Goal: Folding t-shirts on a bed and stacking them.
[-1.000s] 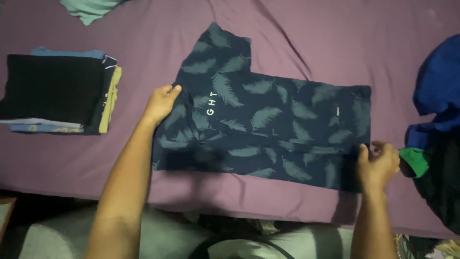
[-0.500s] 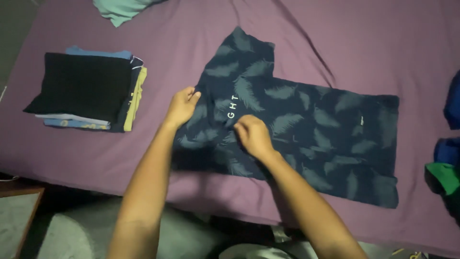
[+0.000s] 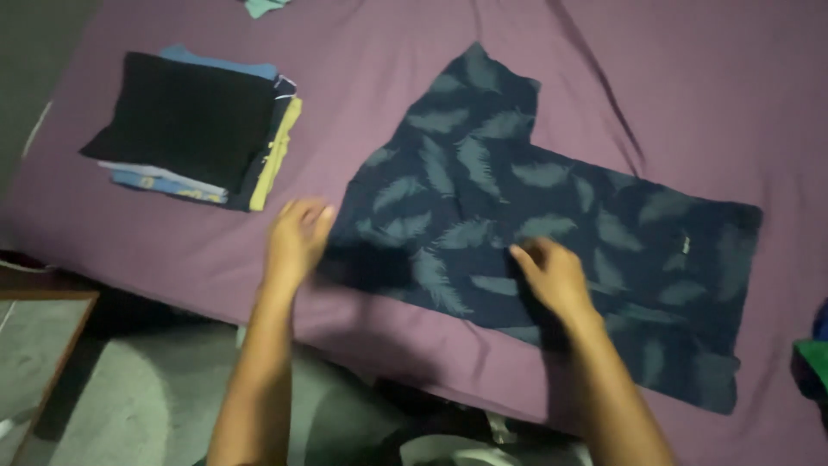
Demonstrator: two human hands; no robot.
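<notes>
the dark blue shirt (image 3: 552,207) with a pale feather print lies flat on the purple bed sheet (image 3: 707,103), partly folded: one sleeve sticks up toward the far side, the body runs off to the right, and the near left part is folded over on itself.

the right hand (image 3: 552,278) rests palm down on the shirt near its near edge, fingers (image 3: 528,255) loosely spread and pointing left, pressing the cloth rather than pinching it. it grips nothing that can be seen. the left hand (image 3: 296,240) is at the shirt's left edge, blurred; its fingers (image 3: 312,212) are open and spread, the tips just at or over the folded edge. whether they touch the cloth is hard to tell, and they hold nothing.

beyond the left hand's fingers, well apart, sits a stack of folded clothes (image 3: 198,129): a black piece on top, blue, white and yellow-green edges showing below it. a scrap of light green cloth (image 3: 263,7) is cut off at the top edge, farther out from that stack. far to the right of the right hand, a bit of bright green and blue cloth (image 3: 812,358) is cut off by the frame. the scene is dim, and the shirt's right corner fades into shadow.
</notes>
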